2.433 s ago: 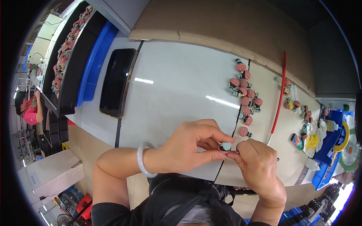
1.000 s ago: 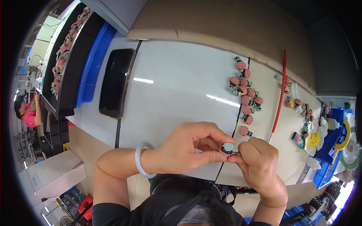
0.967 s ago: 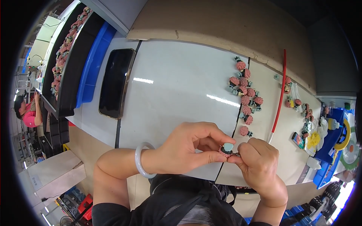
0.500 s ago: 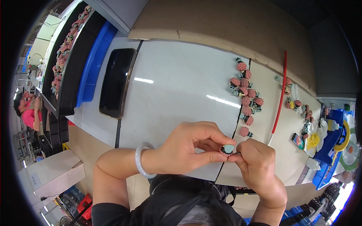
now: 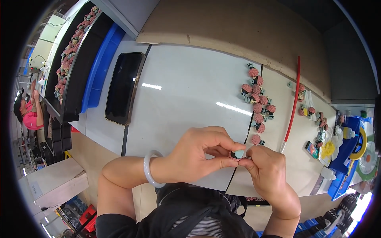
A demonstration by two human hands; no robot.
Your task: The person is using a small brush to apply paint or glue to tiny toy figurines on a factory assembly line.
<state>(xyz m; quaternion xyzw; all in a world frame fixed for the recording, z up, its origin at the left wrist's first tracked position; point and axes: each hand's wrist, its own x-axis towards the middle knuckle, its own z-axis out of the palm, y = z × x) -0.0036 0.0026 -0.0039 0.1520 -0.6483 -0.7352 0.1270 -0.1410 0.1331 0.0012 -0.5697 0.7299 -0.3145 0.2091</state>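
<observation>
Both hands pinch one small piece

Left hand and right hand meet fingertip to fingertip, clamped on a small teal-capped piece above the white table's near edge; pink pieces lie just beyond

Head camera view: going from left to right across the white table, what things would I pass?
Black tray of pink pieces → blue bin → black phone lying flat → left hand → small teal piece pinched between both hands → right hand → red rod → blue-and-yellow clutter at the far right.
</observation>
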